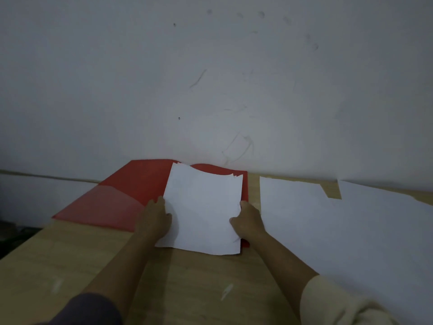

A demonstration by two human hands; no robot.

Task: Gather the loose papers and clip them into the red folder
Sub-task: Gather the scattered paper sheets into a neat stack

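1. There is a single view, from a wide-angle camera worn on the person's head.
2. It looks forward and somewhat down, facing a pale wall point(210, 78) that fills the upper half of the frame.
3. The wooden surface point(199, 277) takes the lower half, and its far edge curves with the lens.
4. The camera sits near. Both forearms rise from the bottom edge, and the left hand point(153, 219) and right hand point(248, 219) have their grip on the papers point(203, 207) just below frame centre.
5. The surface's left edge slants across the lower left, and its right side runs past the frame.
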